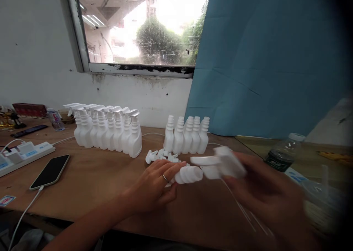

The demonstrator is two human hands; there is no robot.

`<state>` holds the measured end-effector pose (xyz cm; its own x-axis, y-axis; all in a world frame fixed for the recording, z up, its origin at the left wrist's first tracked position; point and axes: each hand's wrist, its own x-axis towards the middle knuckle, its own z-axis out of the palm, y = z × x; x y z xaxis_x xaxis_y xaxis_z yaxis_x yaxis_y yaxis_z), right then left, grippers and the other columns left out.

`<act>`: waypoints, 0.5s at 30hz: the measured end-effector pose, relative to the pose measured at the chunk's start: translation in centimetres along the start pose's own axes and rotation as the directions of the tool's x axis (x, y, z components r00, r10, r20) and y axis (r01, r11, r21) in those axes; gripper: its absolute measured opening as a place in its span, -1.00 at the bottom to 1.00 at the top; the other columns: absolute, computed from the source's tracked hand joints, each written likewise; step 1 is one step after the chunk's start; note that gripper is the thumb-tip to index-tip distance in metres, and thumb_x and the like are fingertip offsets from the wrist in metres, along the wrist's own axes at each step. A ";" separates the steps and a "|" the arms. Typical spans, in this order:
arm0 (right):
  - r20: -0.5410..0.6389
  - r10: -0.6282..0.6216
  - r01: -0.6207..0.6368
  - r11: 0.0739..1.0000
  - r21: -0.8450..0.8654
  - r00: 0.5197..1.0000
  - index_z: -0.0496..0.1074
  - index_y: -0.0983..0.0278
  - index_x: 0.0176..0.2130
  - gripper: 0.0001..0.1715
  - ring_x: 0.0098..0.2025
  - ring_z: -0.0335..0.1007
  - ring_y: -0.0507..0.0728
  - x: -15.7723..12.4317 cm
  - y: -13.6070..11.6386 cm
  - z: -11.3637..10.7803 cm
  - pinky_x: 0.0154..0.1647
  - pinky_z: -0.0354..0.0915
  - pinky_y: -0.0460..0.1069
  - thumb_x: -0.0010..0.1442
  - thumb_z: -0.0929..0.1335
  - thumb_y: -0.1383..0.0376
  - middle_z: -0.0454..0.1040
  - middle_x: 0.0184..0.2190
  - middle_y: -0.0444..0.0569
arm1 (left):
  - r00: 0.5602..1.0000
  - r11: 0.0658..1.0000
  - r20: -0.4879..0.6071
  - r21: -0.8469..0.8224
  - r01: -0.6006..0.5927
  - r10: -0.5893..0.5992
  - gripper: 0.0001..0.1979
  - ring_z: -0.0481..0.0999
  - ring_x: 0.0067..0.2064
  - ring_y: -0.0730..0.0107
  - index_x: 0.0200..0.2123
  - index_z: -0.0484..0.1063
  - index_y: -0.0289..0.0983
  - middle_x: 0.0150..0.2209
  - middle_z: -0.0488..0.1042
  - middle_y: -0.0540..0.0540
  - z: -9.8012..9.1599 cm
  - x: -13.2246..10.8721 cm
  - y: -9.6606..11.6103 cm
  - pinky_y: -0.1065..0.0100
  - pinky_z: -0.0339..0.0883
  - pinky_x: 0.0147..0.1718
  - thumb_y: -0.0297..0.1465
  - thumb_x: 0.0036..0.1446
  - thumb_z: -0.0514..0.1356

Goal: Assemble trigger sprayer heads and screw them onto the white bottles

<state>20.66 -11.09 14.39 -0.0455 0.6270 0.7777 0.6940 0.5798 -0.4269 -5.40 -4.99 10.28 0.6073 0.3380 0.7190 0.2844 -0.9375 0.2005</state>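
My left hand (158, 183), with a ring on one finger, is closed around a white plastic bottle (189, 174). The bottle is tipped on its side, its open ribbed neck facing right. Blurred by motion, my right hand (264, 196) grips a white trigger spray head (227, 162) just right of that neck, apart from the bottle's opening as far as I can see. Behind my left hand lie several loose white trigger heads (162, 154), partly covered by the fingers. Thin white tubes (248, 214) show below my right hand.
Several bottles with trigger heads (110, 131) stand in a row at the back left. Several headless bottles (187, 135) stand at the back centre. A phone on a cable (51, 172) and a power strip (30, 153) lie left. A dark-labelled bottle (284, 151) and a cup (320, 199) stand right.
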 end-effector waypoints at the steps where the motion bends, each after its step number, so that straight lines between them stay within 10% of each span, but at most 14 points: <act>1: 0.112 -0.073 0.065 0.995 0.073 0.991 0.48 0.12 -0.02 -0.63 -0.19 0.53 0.22 1.5 -1.2 0.9 -0.17 0.45 0.03 0.14 0.42 0.26 0.58 -0.16 -0.05 | 0.997 0.993 0.028 -0.095 0.068 -0.065 -0.47 0.47 -0.01 0.17 0.27 0.14 -0.19 0.02 0.49 -0.18 0.0 -0.1 0.3 0.15 0.37 -0.02 -0.49 0.23 0.07; 5: 0.420 -0.105 -0.051 0.937 0.345 0.901 0.46 0.21 -0.02 -0.65 -0.30 0.44 0.09 6.0 -3.2 4.3 -0.34 0.36 -0.08 0.17 0.37 0.32 0.53 -0.26 -0.07 | 0.939 0.853 0.143 -0.392 0.345 -0.314 -0.51 0.47 0.02 0.18 0.26 0.20 -0.15 0.07 0.45 -0.13 -0.1 -0.7 -0.5 0.19 0.36 0.03 -0.38 0.27 0.09; 11: 0.499 0.010 -0.308 0.797 0.520 0.867 0.46 0.30 -0.26 -0.82 -0.44 0.23 0.00 7.1 -1.8 7.7 -0.46 0.21 -0.10 0.11 0.42 0.26 0.34 -0.46 -0.15 | 0.874 0.641 0.219 -0.606 0.471 -0.434 -0.53 0.42 0.08 0.12 0.25 0.23 -0.18 0.06 0.44 -0.19 0.2 -1.3 -2.8 0.10 0.29 0.09 -0.28 0.30 0.11; 15: 0.489 0.023 -0.347 0.733 0.585 0.872 0.48 0.31 -0.27 -0.76 -0.45 0.25 0.01 7.4 -1.0 9.6 -0.46 0.21 -0.08 0.10 0.43 0.20 0.38 -0.46 -0.14 | 0.875 0.626 -0.038 -0.714 0.314 -0.483 -0.37 0.39 0.11 0.18 0.29 0.07 -0.07 0.10 0.37 -0.18 -0.8 -0.2 -3.6 0.16 0.31 0.07 -0.29 0.21 0.24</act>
<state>12.74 -2.01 16.10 -0.3747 0.8146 0.4428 0.1038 0.5115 -0.8530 -7.14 -1.76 9.97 0.3659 0.7452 0.5575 -0.1607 -0.5395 0.8265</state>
